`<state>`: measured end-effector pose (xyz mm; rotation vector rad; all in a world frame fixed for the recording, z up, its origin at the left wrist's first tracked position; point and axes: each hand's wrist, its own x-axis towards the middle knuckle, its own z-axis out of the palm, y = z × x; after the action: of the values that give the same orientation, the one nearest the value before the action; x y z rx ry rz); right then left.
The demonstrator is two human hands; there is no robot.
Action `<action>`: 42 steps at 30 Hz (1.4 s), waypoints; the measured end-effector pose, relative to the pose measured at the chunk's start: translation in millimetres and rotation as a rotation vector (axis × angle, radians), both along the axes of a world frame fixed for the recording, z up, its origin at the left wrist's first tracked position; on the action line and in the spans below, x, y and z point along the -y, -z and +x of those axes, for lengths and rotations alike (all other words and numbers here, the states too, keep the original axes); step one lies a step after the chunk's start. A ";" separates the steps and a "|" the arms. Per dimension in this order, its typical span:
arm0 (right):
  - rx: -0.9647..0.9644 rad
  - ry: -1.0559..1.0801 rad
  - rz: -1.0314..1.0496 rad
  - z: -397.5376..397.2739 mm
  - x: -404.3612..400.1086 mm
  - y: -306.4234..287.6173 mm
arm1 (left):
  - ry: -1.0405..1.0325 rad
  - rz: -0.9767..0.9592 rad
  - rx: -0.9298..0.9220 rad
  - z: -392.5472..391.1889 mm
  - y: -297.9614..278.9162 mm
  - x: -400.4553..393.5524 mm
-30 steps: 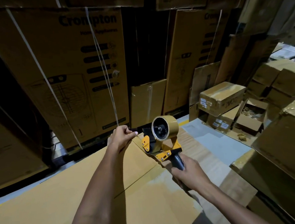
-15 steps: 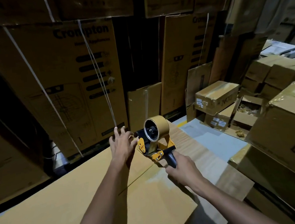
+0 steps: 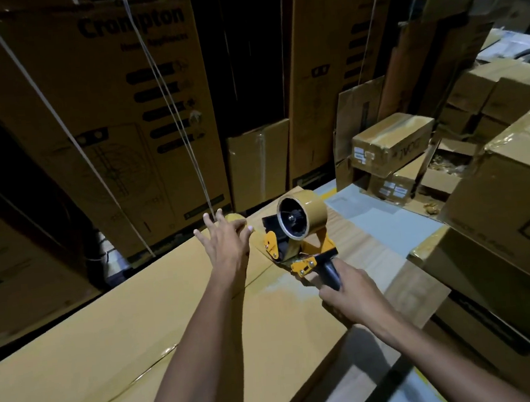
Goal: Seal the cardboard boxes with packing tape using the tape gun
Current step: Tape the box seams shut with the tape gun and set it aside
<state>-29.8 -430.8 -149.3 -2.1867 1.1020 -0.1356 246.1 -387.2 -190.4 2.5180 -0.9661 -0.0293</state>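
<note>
**Tape gun at the far end of the long box**

The tape gun (image 3: 296,243) sat on top of the long flat box (image 3: 110,349), close to its far end, nose down on the cardboard where the flap seam (image 3: 265,274) ran out towards the edge. Its yellow frame stood tilted, with the brown tape roll (image 3: 301,215) riding high on the hub and its open side turned towards the person. The right hand (image 3: 350,294) was wrapped round the black handle, fingers curled tight about it, arm reaching in from the lower right.

The left hand (image 3: 227,241) hovered just beside the gun's nose, over the end of the box. Its fingers were straight and spread, holding nothing; whether the palm touched the cardboard I could not tell. A shiny patch of tape (image 3: 284,293) lay on the lid near the handle.

Beyond the end of the box stood a tall carton (image 3: 106,118) printed "Crompton", bound with pale straps (image 3: 164,91), and a second one (image 3: 327,83) like it further right. Between them leaned a smaller plain carton (image 3: 259,164). To the right lay a pale wooden surface (image 3: 357,244) and a grey sheet (image 3: 384,219), then a small taped box (image 3: 391,140) stacked on others with white labels. A big carton (image 3: 513,198) with black marker writing stood at the right edge, its top glossy with tape. The room was dim.
</note>
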 end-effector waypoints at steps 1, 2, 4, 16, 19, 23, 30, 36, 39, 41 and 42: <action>0.003 0.005 -0.005 0.5 -0.4 0.7 | 0.018 0.016 0.021 -5.1 -1.2 1.0; 0.009 0.012 -0.007 1.1 -1.2 1.0 | 0.053 0.024 0.038 -9.4 -1.2 2.5; 0.018 0.019 -0.006 1.7 -3.4 1.9 | 0.154 0.011 0.015 -16.0 0.0 2.4; 0.007 0.018 -0.037 -8.1 -9.3 -5.4 | 0.179 0.016 -0.058 -35.1 7.0 -12.4; -0.013 0.030 -0.030 -29.7 -16.3 -0.7 | 0.163 0.002 -0.060 -38.7 7.1 -12.7; 0.014 0.079 -0.001 -43.8 -27.4 6.6 | 0.134 0.018 -0.059 -48.5 5.2 -11.6; 0.057 0.038 -0.053 -47.0 -29.5 9.7 | 0.130 0.033 -0.153 -77.6 4.7 -14.5; 0.074 -0.052 -0.076 -51.9 -26.5 8.2 | -0.015 0.002 -0.113 -95.8 10.8 -19.8; 0.061 -0.062 -0.073 -69.8 -22.7 11.3 | -0.042 0.020 -0.103 -109.8 -1.6 -22.0; 0.066 -0.059 -0.050 -85.8 -24.9 16.7 | -0.039 -0.004 -0.095 -119.2 -7.2 -24.2; 0.074 -0.053 -0.030 -92.7 -26.5 19.1 | -0.032 -0.012 -0.092 -122.7 -9.8 -23.9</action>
<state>-122.5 -404.4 -168.3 -2.2173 1.0061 -0.2088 123.3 -363.3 -180.6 2.4966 -0.8869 -0.1286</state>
